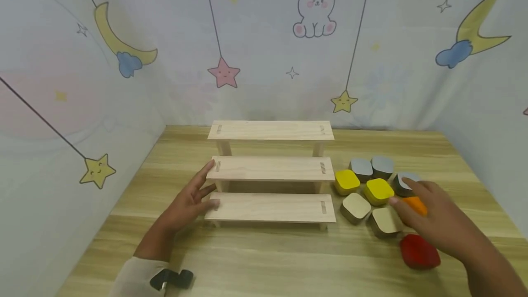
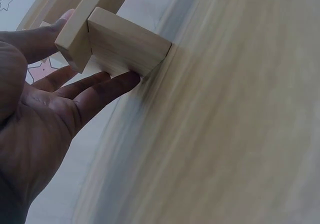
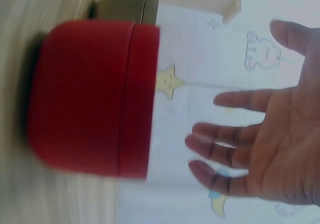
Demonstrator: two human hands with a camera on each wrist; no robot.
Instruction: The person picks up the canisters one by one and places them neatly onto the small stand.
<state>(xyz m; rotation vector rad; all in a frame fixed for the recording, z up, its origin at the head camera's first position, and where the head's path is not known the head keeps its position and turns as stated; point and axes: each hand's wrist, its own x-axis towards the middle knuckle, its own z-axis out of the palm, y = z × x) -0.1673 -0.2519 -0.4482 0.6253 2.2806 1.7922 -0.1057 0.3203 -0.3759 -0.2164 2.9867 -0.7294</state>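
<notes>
A pale wooden three-step stand (image 1: 270, 168) stands on the table. My left hand (image 1: 187, 200) holds its left end: in the left wrist view the thumb lies over a step board (image 2: 82, 31), with the fingers (image 2: 107, 91) against the leg below. Over to the right, my right hand (image 1: 437, 217) hovers above a cluster of small rounded-square lidded tins, fingers spread and nothing in its grasp. It partly covers an orange tin (image 1: 415, 206) and a dark tin with a grey lid (image 1: 402, 187). Closest to me is a red tin (image 1: 420, 252), large in the right wrist view.
Two yellow tins, one a yellow tin (image 1: 346, 181) near the stand, two cream tins, one a cream tin (image 1: 355, 207), and more grey-lidded tins (image 1: 382, 167) sit right of the stand. White printed fabric (image 1: 264, 49) walls in the wood-grain table (image 1: 264, 265) at the back and sides.
</notes>
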